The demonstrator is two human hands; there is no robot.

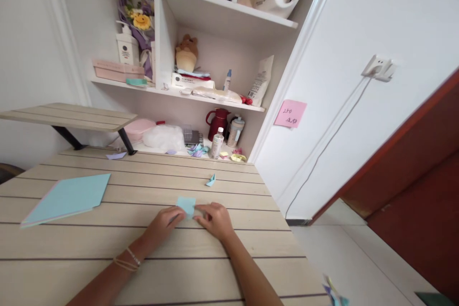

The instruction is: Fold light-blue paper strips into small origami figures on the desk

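A small light-blue paper square (186, 204) lies on the wooden table (143, 248) in front of me. My left hand (165, 222) pinches its near left edge with fingers closed. My right hand (215, 220) presses on its near right edge, fingers curled down onto the paper. Both hands meet at the paper's lower side. A small folded blue paper figure (211, 180) sits on the table a little beyond the hands. A stack of light-blue paper sheets (68, 197) lies to the left.
A raised wooden shelf board (68, 115) stands at the back left. Shelves behind the table hold a red jug (217, 122), bottles, a plastic bag and folded paper pieces (198, 150). A white wall with a pink note (290, 113) and a floor drop-off lie right.
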